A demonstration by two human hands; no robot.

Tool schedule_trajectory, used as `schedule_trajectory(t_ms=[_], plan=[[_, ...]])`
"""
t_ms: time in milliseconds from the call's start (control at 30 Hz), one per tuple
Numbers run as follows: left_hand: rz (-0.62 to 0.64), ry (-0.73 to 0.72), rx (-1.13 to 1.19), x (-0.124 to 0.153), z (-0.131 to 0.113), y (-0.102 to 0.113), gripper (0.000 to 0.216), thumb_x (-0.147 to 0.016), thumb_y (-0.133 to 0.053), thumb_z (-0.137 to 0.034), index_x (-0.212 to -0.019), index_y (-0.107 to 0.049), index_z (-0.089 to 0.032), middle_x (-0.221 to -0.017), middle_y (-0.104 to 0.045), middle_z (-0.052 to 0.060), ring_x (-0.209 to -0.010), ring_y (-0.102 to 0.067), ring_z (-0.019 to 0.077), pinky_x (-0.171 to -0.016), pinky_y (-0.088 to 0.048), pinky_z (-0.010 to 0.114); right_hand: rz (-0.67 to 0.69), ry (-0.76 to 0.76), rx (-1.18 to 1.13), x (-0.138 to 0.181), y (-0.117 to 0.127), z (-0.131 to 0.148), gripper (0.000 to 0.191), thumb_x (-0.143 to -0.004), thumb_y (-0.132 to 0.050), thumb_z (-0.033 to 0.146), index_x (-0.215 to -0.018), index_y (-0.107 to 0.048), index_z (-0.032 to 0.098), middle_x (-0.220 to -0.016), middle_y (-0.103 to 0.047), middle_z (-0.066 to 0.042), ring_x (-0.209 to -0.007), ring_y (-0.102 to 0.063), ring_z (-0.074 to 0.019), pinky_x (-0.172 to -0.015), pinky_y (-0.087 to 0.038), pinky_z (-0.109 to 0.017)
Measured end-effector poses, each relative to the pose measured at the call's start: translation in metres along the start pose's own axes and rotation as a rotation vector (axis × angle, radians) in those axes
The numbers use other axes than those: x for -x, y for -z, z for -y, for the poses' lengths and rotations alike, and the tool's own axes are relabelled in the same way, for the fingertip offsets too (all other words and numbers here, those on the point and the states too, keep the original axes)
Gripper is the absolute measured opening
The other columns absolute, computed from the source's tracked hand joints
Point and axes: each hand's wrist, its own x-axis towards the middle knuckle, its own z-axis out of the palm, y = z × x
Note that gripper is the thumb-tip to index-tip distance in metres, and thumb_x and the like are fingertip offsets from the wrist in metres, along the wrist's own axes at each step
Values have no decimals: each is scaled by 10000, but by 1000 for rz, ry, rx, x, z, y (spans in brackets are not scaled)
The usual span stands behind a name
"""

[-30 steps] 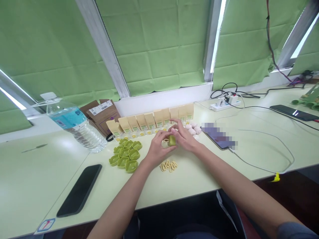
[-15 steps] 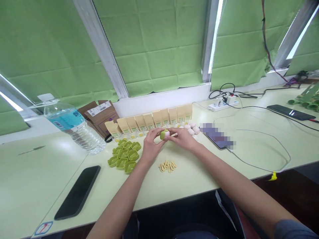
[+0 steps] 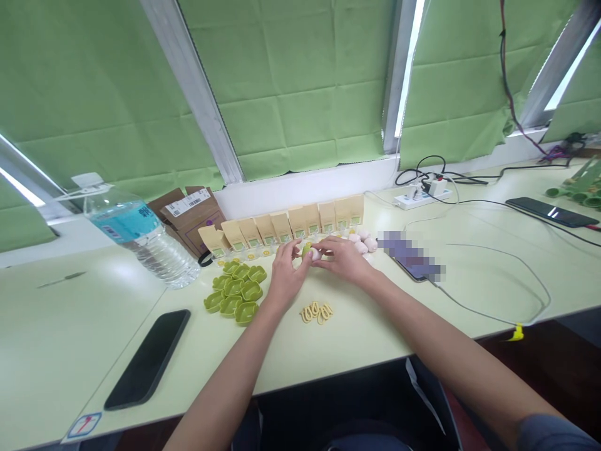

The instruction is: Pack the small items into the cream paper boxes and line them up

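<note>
My left hand (image 3: pixel 284 276) and my right hand (image 3: pixel 344 259) meet over the pale green table (image 3: pixel 56 332), both pinching one small piece (image 3: pixel 310 252) that is green on the left and pinkish-white on the right. Just behind them stands a row of tan cards (image 3: pixel 286 228) with small yellow rings at their feet. A cluster of green shell-shaped cups (image 3: pixel 235 290) lies left of my left hand. A few yellow loops (image 3: pixel 317 312) lie on the table below my hands. Several pinkish-white lumps (image 3: pixel 361 243) sit beside my right hand.
A large water bottle (image 3: pixel 138 234) lies at the left by brown cardboard boxes (image 3: pixel 188 215). One black phone (image 3: pixel 148 357) rests near the front edge, another phone (image 3: pixel 410 262) with a cable at the right. A power strip (image 3: pixel 419 196), cords and a third phone (image 3: pixel 549 211) are further right.
My hands have moved slightly away from me and lower, toward the row of cards. The green piece was first held alone; now a pinkish-white part is pressed against it.
</note>
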Motion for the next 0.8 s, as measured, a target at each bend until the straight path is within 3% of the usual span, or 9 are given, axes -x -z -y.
schedule_trajectory(t_ms=[167,267,433,800], plan=[[61,35,-56,0,-1,1,440,-932,-558,-494,-1242,-613,-186,-945,-638,66,-828,-592,190,-842,-509,381,-2,70,10,1,1,6,256,-846,-747,366,-1050,-744,211,-985,-703,-79,-813,-670,-178,-758,-596,-339],[81,-5,-20,0,-1,0,367,-957,-516,-476,-1143,-659,-194,-1012,-678,82,-881,-620,202,-836,-512,371,0,70,-1,1,3,6,276,-852,-738,392,-1070,-734,222,-994,-690,-77,-872,-671,-190,-762,-600,-335],[78,0,74,0,1,-2,368,-955,-529,-460,-1177,-654,-195,-1090,-718,89,-937,-663,214,-866,-529,375,19,74,24,2,5,6,311,-874,-713,398,-1141,-704,238,-1053,-676,-82,-947,-665,-204,-782,-599,-348],[57,5,43,1,-4,2,289,-945,-553,-408,-1120,-697,-228,-1034,-752,55,-970,-685,226,-914,-506,396,49,100,51,1,4,8,402,-847,-749,391,-1224,-685,265,-1113,-699,-81,-1024,-665,-228,-861,-564,-380]])
